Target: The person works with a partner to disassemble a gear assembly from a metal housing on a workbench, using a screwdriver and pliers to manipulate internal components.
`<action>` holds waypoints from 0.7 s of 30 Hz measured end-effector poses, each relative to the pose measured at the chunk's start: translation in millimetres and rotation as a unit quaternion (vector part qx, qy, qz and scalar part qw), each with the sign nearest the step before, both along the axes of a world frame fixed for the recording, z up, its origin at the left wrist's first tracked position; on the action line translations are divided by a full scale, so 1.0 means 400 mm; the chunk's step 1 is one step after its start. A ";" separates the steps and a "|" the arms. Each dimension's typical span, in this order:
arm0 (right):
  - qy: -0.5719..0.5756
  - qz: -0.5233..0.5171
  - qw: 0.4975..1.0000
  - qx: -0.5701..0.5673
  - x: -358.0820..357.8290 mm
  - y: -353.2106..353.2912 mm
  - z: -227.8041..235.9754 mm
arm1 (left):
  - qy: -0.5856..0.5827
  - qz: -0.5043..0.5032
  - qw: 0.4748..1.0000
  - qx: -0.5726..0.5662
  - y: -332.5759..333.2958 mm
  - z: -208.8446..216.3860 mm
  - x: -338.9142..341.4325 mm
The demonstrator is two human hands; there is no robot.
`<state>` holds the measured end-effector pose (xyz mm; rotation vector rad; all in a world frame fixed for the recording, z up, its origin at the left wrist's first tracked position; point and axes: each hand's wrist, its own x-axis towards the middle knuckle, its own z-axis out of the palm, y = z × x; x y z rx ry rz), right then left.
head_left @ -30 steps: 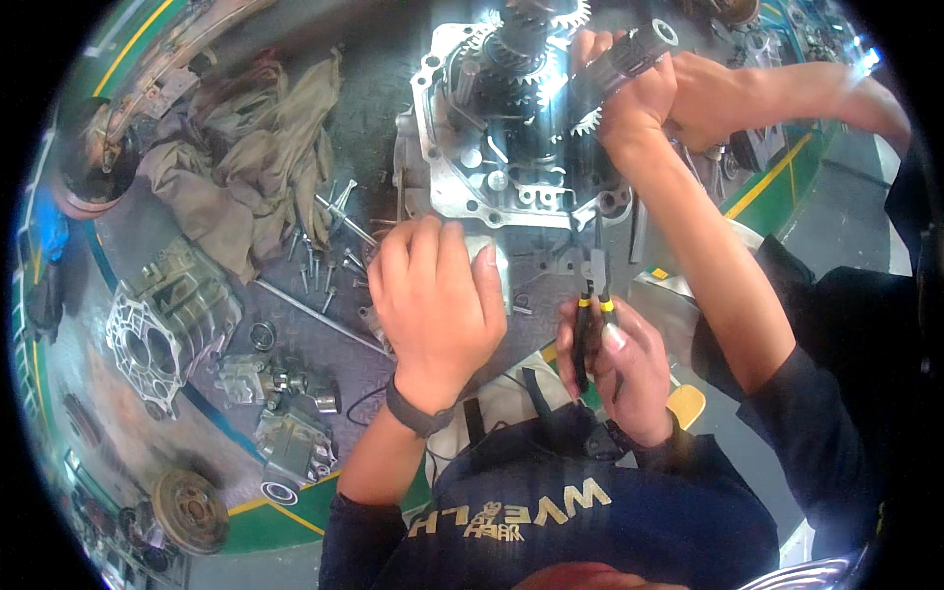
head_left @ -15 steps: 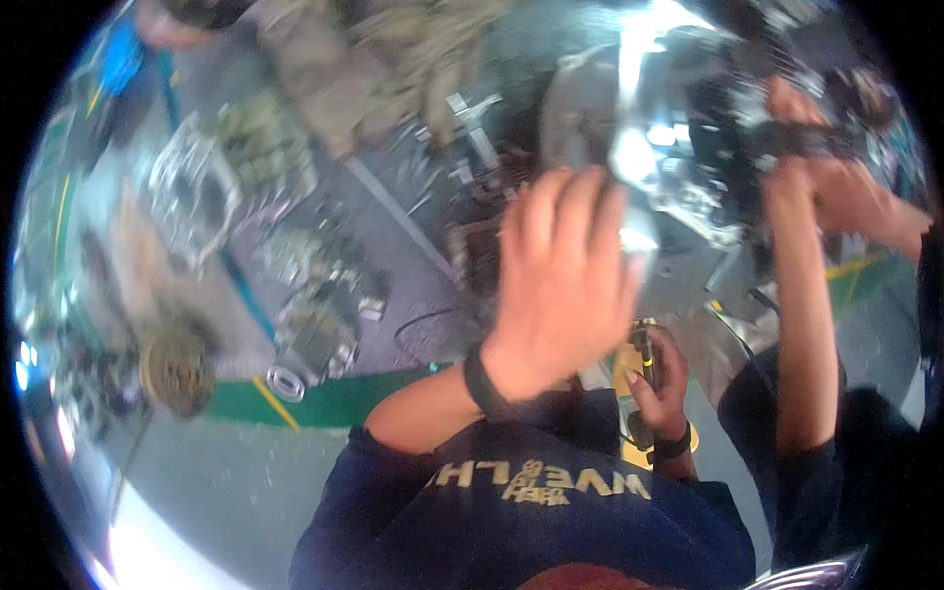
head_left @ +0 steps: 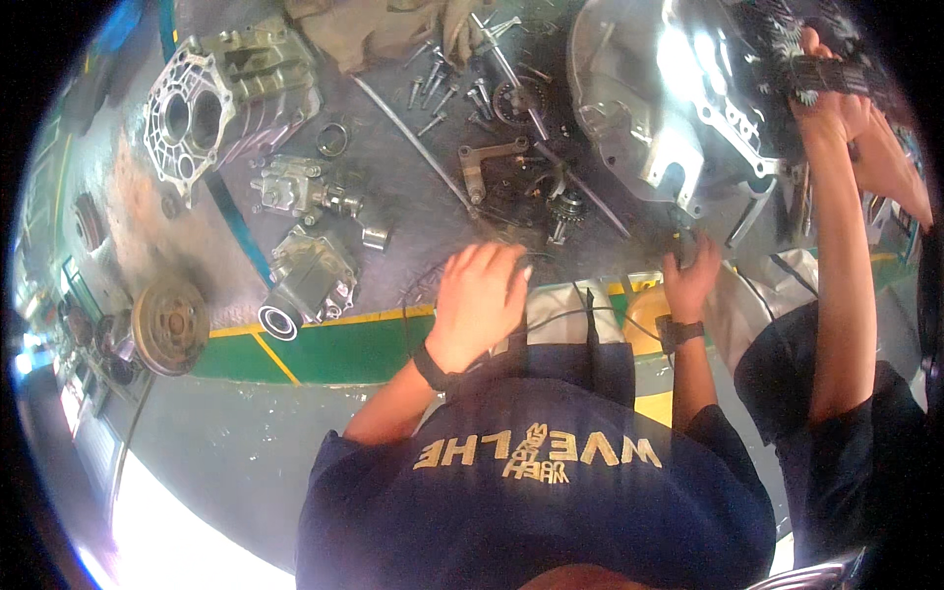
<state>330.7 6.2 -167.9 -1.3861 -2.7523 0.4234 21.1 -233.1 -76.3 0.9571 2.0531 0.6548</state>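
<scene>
My left hand [head_left: 477, 298], a dark band on its wrist, hovers at the bench's near edge. Its fingers are loosely bent with the thumb apart, and nothing shows in it. A thin black cable [head_left: 418, 280] curves beside it. Farther right, my right hand [head_left: 693, 275] reaches to the edge below a big silver bell-shaped housing [head_left: 629, 108]. Its thumb and fingers are spread. A slim dark tool [head_left: 680, 224] lies just beyond its fingertips; whether they touch is unclear. Ahead lie a metal rod [head_left: 585, 189], a bracket [head_left: 485, 165] and a small gear part [head_left: 568, 208].
At right, another person's hands [head_left: 836, 113] are on a dark gear shaft [head_left: 836, 74]. An open metal gearbox case [head_left: 231, 108], smaller castings [head_left: 310, 275] and several bolts [head_left: 433, 88] lie on the bench. A round disc [head_left: 170, 324] stands at far left; a yellow stool [head_left: 646, 320] shows below.
My left hand has drawn back left from beside the housing to the bench edge. My right hand has risen to the edge, and the dark yellow-banded tool no longer shows in its grip.
</scene>
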 end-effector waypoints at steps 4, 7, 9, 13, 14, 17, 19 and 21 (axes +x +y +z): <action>0.161 -0.072 0.971 -0.162 -0.018 -0.078 0.066 | -0.022 0.006 1.000 0.009 0.063 0.031 -0.012; 0.131 -0.104 0.933 -0.318 -0.128 -0.150 0.224 | -0.174 0.004 0.985 0.009 0.115 0.050 0.019; 0.224 -0.047 0.906 -0.356 -0.194 -0.160 0.298 | -0.265 0.001 0.963 0.042 0.152 0.076 0.049; 0.252 0.111 0.927 -0.257 -0.285 -0.089 0.428 | -0.427 0.072 0.901 0.032 0.235 0.189 0.070; 0.255 0.121 0.928 -0.243 -0.293 -0.063 0.450 | -0.451 0.110 0.881 0.093 0.257 0.203 0.070; 0.220 0.103 0.953 -0.182 -0.310 0.013 0.517 | -0.491 0.155 0.843 0.157 0.351 0.237 0.018; 0.369 -0.029 0.886 -0.277 -0.270 0.034 0.507 | -0.454 0.076 0.835 0.301 0.426 0.245 -0.037; 0.531 -0.082 0.788 -0.299 -0.358 0.138 0.465 | -0.476 0.072 0.809 0.337 0.466 0.239 -0.054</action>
